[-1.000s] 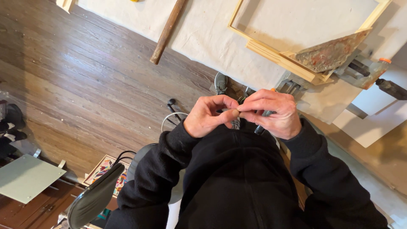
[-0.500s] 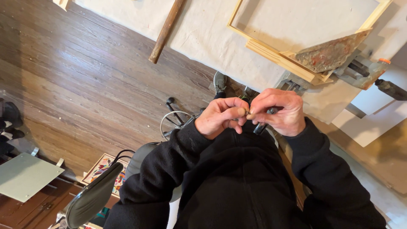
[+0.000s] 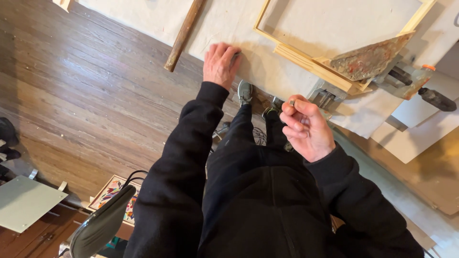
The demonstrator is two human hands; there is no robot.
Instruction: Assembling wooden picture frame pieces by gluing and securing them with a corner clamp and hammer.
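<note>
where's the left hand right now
In the head view the left hand is stretched out flat on the cloth, right of the stick.

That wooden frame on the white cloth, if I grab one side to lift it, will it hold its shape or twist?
The wooden frame looks like thin pale strips around an open middle, so probably light. A clamp grips its corner, so it likely won't lift freely. It may rack slightly if pulled from one side.

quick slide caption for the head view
Left hand flat on the cloth-covered table beside a wooden frame; right hand pinches a small object.
</note>
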